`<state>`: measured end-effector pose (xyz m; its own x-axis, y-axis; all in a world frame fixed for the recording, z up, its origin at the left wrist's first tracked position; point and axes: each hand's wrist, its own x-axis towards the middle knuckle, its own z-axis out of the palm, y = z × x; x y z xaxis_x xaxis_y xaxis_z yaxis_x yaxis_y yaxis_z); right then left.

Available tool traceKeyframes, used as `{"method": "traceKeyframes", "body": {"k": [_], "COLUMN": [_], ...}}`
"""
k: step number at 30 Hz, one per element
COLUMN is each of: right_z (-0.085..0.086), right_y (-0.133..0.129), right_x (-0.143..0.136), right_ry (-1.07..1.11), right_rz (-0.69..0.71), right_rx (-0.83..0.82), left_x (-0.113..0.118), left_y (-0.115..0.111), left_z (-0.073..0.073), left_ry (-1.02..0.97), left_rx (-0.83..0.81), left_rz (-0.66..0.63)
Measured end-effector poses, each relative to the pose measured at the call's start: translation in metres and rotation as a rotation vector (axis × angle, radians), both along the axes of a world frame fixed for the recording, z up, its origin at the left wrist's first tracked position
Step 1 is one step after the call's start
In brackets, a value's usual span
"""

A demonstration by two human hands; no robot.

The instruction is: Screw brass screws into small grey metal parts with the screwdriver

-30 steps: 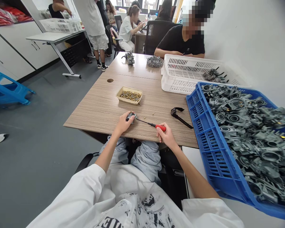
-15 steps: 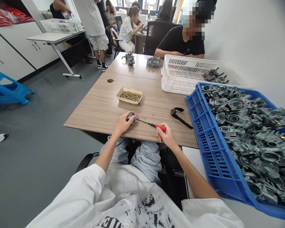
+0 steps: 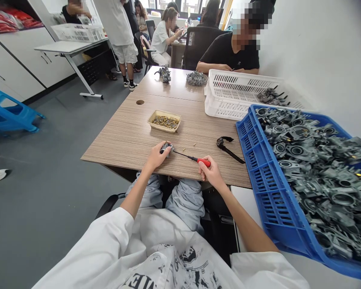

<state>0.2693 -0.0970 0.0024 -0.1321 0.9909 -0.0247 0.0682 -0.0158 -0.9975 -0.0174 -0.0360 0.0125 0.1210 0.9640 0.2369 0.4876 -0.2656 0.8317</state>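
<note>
My left hand (image 3: 158, 155) is closed around a small grey metal carburetor body (image 3: 167, 147), holding it down at the front part of the table. My fingers cover much of it. In my right hand (image 3: 209, 170) is a screwdriver (image 3: 203, 162) with a red handle and a long dark shaft. The shaft points left, and its tip meets the right side of the carburetor body. Just beyond the shaft lie two small brass pieces, one brass piece (image 3: 184, 149) nearer and the other (image 3: 194, 144) farther off.
A cream tray (image 3: 149, 122) of small brass parts stands ahead. A black wristwatch (image 3: 225, 147) lies right of my hands, beside a blue crate (image 3: 258, 176) heaped with metal castings. Behind are a white crate (image 3: 219, 108), an assembled carburetor (image 3: 165, 74) and a seated person (image 3: 234, 54).
</note>
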Motion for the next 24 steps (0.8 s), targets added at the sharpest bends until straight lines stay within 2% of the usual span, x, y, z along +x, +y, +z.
{"method": "traceKeyframes", "body": {"k": [24], "right_z": [0.0021], "right_y": [-0.0010], "right_x": [-0.0007], "right_ry": [-0.059], "right_rz": [-0.005], "right_rx": [0.023], "left_x": [-0.0006], "left_y": [0.0005], "left_z": [-0.0019], "left_ry": [-0.009], "left_rx": [0.009], "left_rz": [-0.003]}}
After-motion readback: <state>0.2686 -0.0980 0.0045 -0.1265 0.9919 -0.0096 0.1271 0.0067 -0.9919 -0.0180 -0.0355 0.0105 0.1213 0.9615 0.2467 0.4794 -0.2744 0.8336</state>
